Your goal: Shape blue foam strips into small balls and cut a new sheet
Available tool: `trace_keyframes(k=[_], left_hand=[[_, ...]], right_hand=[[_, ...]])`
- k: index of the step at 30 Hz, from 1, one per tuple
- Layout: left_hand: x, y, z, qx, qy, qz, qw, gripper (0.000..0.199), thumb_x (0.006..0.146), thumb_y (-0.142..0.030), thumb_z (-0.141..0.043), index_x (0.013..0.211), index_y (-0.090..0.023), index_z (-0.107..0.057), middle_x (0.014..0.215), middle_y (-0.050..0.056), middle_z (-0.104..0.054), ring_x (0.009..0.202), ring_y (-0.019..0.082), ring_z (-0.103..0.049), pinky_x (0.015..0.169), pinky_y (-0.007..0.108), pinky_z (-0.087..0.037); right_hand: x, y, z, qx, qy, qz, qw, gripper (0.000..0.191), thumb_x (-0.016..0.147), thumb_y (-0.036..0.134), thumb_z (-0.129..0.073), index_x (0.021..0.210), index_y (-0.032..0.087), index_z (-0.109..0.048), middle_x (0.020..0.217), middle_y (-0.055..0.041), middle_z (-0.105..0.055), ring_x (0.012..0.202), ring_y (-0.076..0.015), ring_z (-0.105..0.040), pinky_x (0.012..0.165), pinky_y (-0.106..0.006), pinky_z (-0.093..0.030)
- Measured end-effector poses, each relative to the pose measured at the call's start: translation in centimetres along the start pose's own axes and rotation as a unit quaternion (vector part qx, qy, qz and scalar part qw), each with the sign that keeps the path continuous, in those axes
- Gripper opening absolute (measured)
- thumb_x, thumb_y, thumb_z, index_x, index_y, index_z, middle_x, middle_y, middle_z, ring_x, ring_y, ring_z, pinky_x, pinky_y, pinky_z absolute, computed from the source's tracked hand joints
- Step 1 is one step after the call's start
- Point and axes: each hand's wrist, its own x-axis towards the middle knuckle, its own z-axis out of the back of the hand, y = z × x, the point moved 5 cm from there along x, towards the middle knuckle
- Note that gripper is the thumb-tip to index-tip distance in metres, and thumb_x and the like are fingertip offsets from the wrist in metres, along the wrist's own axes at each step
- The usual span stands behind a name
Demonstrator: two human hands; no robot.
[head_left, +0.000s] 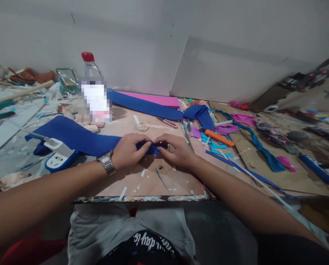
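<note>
While a bottle point(95, 86) with a red cap point(87, 56) stands upright at the back of the surface point(178, 180) in the head view, its blurred middle leaves me unable to tell what it holds. The ring point(142, 126) lies in front of it and to its right, with bare surface showing through its middle.

The blue strip point(70, 134) lies from the left part of the surface to the fingers, its wide end well left of the left hand point(131, 150) and its narrow part running under that hand. Thumb and fingers nearly closed, the left hand pinches the strip's edge; the right hand point(178, 150), just beside it, pinches the same strip with curled fingers. Left of the left hand, a socket point(61, 160) sits against the strip's near edge. An orange cutter point(218, 138) lies to the right, beyond the right hand.
</note>
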Motion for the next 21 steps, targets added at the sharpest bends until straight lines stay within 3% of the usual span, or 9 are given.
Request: trace_keyframes(k=[4, 7, 10, 13, 17, 21], left_hand=[[0.1, 0.1, 0.2, -0.005, -0.011, 0.017, 1.0, 0.021, 0.096, -0.03, -0.056, 0.097, -0.022, -0.075, 0.096, 0.003, -0.079, 0.086, 0.02, -0.072, 0.083, 0.035, -0.054], [0.3, 0.6, 0.6, -0.02, -0.022, 0.039, 0.999, 0.023, 0.097, -0.032, -0.055, 0.101, -0.022, -0.075, 0.098, 0.003, -0.08, 0.087, 0.02, -0.072, 0.084, 0.034, -0.054], [0.5, 1.0, 1.1, -0.021, -0.051, 0.041, 0.998, 0.026, 0.098, -0.036, -0.055, 0.105, -0.022, -0.076, 0.103, 0.004, -0.08, 0.093, 0.021, -0.073, 0.087, 0.035, -0.054], [0.7, 1.2, 1.5, -0.001, -0.073, 0.033, 0.997, 0.028, 0.098, -0.038, -0.055, 0.105, -0.022, -0.076, 0.104, 0.005, -0.08, 0.096, 0.023, -0.073, 0.088, 0.035, -0.054], [0.8, 0.9, 1.7, 0.031, -0.079, 0.016, 0.996, 0.027, 0.098, -0.038, -0.055, 0.103, -0.021, -0.076, 0.104, 0.006, -0.08, 0.097, 0.024, -0.073, 0.089, 0.037, -0.054], [0.9, 0.7, 1.8, 0.059, -0.08, 0.003, 0.995, 0.029, 0.099, -0.039, -0.053, 0.102, -0.022, -0.076, 0.106, 0.007, -0.08, 0.097, 0.025, -0.072, 0.091, 0.04, -0.054]], right_hand=[[0.2, -0.2, -0.1, 0.022, -0.021, -0.037, 0.999, 0.021, 0.092, 0.021, -0.063, 0.112, 0.02, -0.071, 0.104, -0.0068, -0.075, 0.082, -0.0166, -0.065, 0.075, -0.029, -0.052], [0.8, -0.9, -0.3, 0.076, -0.035, -0.114, 0.99, 0.03, 0.089, 0.022, -0.067, 0.119, 0.019, -0.067, 0.104, -0.0063, -0.074, 0.086, -0.0174, -0.067, 0.078, -0.03, -0.053], [2.0, -1.5, -1.3, 0.161, 0.017, -0.194, 0.967, 0.045, 0.081, 0.023, -0.072, 0.124, 0.019, -0.062, 0.097, -0.0037, -0.073, 0.082, -0.0173, -0.068, 0.074, -0.029, -0.053], [2.9, -1.9, -1.7, 0.209, 0.034, -0.245, 0.946, 0.032, 0.076, 0.028, -0.076, 0.105, 0.016, -0.069, 0.092, -0.0025, -0.073, 0.077, -0.0154, -0.066, 0.071, -0.027, -0.051], [2.9, -2.3, -2.5, 0.227, 0.069, -0.289, 0.927, 0.023, 0.076, 0.031, -0.075, 0.091, 0.015, -0.073, 0.07, 0.0012, -0.067, 0.057, -0.0113, -0.056, 0.055, -0.024, -0.043], [1.9, -2.9, -3.2, 0.261, 0.025, -0.333, 0.906, 0.013, 0.074, 0.026, -0.072, 0.082, 0.016, -0.069, 0.061, 0.0032, -0.062, 0.05, -0.0089, -0.05, 0.048, -0.021, -0.037]])
